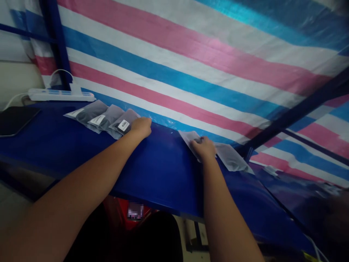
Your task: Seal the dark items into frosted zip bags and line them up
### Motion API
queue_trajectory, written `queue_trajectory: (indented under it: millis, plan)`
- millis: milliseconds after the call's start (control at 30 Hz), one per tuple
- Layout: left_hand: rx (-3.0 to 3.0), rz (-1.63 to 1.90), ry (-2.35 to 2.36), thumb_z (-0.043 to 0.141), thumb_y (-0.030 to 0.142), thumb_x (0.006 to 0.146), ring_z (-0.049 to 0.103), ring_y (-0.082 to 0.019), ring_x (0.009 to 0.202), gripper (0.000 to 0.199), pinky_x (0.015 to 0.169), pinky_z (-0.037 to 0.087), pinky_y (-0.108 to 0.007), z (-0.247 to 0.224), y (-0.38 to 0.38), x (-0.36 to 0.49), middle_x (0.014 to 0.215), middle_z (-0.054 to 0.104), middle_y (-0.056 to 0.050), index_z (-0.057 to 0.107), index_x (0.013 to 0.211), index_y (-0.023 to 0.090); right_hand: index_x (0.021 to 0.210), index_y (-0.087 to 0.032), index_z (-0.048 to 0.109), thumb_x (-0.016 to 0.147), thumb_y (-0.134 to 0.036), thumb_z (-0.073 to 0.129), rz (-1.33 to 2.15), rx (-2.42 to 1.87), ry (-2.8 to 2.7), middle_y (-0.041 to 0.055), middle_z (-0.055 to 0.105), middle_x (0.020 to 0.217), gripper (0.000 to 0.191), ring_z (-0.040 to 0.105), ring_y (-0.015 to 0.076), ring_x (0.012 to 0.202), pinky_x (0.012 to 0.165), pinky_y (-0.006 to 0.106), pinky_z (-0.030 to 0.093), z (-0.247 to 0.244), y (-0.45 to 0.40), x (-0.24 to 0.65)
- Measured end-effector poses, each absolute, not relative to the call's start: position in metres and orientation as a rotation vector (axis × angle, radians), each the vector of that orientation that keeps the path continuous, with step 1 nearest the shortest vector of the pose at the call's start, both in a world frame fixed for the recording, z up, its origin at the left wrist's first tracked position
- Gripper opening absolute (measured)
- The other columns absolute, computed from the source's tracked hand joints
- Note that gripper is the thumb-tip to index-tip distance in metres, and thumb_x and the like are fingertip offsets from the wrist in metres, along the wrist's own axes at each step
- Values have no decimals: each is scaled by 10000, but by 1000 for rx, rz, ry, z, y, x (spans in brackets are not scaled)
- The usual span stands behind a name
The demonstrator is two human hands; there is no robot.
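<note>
My left hand [141, 127] rests with curled fingers on the edge of the nearest of three grey packets with white labels [109, 119], which lie overlapped in a row on the blue table [160, 171]. My right hand [204, 148] presses down on a stack of pale translucent bags [229, 157] at the table's back edge. Its fingers are closed over the bags' left end.
A white power strip [61, 95] lies at the back left with a cable. A dark flat tablet [15, 120] sits at the far left. A striped pink, blue and white tarpaulin [207, 58] hangs behind the table. A dark blue frame bar [294, 112] slants at right.
</note>
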State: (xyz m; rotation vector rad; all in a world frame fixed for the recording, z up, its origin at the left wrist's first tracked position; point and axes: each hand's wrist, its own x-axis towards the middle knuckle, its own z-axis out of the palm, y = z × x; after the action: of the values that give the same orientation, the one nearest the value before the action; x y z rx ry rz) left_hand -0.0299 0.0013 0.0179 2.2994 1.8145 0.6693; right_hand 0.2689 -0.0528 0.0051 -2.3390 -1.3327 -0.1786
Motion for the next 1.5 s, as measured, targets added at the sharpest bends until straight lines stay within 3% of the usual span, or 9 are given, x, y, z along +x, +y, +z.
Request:
queue_trajectory:
  millis: [200, 433, 600, 833, 1000, 1167, 1300, 1400, 1500]
  plan:
    - [2434, 786, 1679, 492, 290, 945, 664, -279, 1027, 297, 872, 499, -381, 11, -5, -11, 1099, 719, -124, 681, 1166, 235, 1330, -114, 575, 833, -502, 620, -240, -2010, -1405, 204, 590, 1338, 632, 523, 320, 1293, 1097, 426, 403, -2, -39, 255]
    - [2448, 849, 1561, 516, 304, 929, 659, -236, 943, 241, 809, 485, -330, 10, -4, -10, 1008, 730, -82, 709, 1055, 232, 1326, -63, 568, 850, -632, 537, -110, -2362, -1126, 297, 567, 1318, 743, 530, 422, 1271, 1024, 516, 449, 7, -50, 259]
    - [2466, 853, 1444, 482, 253, 933, 668, -238, 961, 270, 817, 490, -328, 10, -8, -9, 1031, 739, -84, 707, 1080, 225, 1294, -55, 585, 863, -655, 516, -44, -2350, -1217, 304, 597, 1277, 741, 593, 387, 1206, 992, 476, 478, 9, -49, 256]
    - [2497, 859, 1252, 467, 244, 950, 674, -225, 980, 300, 893, 490, -325, 13, -18, -5, 1061, 752, -67, 708, 1128, 228, 1234, -128, 666, 895, -550, 569, -27, -2191, -1363, 199, 691, 1223, 551, 638, 326, 1171, 1000, 407, 479, 2, -41, 258]
    - [2498, 849, 1173, 456, 243, 951, 681, -208, 935, 310, 852, 496, -305, 13, -20, -4, 993, 757, -56, 701, 1141, 222, 1199, -190, 708, 913, -482, 586, 114, -1984, -1431, 105, 719, 1232, 427, 659, 248, 1149, 983, 334, 483, -6, -36, 260]
    - [2482, 872, 1121, 455, 218, 938, 674, -188, 867, 300, 784, 483, -284, 15, -24, -1, 939, 746, -45, 685, 1131, 217, 1149, -179, 731, 891, -425, 618, 135, -1890, -1419, 88, 741, 1167, 374, 677, 216, 1058, 942, 307, 492, -9, -32, 260]
    - [2479, 878, 1124, 496, 258, 927, 656, -183, 784, 259, 736, 469, -285, 18, -26, 1, 851, 725, -39, 690, 1095, 224, 1213, -170, 693, 863, -493, 638, 163, -1859, -1398, 107, 715, 1209, 479, 668, 226, 1057, 920, 304, 498, -13, -29, 256]
    - [2484, 864, 1134, 510, 270, 924, 650, -180, 761, 250, 725, 468, -288, 19, -27, 2, 830, 718, -37, 698, 1081, 226, 1393, -143, 544, 853, -543, 637, 175, -1868, -1377, 160, 627, 1353, 679, 643, 234, 1125, 943, 303, 495, -14, -29, 253]
    - [2477, 865, 1154, 512, 272, 930, 660, -185, 783, 255, 760, 479, -293, 17, -26, 3, 824, 719, -31, 700, 1095, 227, 1472, -83, 421, 860, -576, 617, 39, -2052, -1330, 245, 551, 1416, 810, 577, 311, 1258, 1028, 370, 458, -7, -34, 251]
